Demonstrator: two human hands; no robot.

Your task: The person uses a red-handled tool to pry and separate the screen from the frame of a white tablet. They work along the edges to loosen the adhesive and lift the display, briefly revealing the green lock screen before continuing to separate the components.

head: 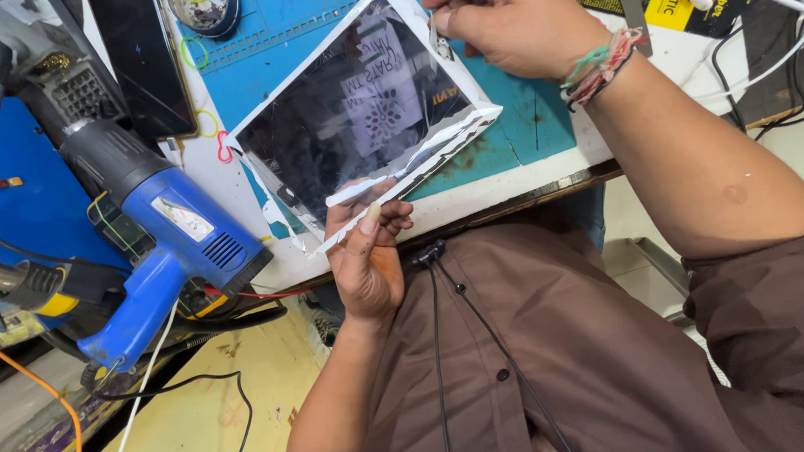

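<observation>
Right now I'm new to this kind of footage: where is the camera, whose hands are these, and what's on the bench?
The single picture comes from a camera worn on the person's head, looking down. Both hands are that person's own. The left hand pinches the near edge of a white-framed tablet with a cracked dark glass screen; the right hand grips its far edge. The tablet rests tilted over a blue work mat. To the left lies a blue and black heat gun.
</observation>
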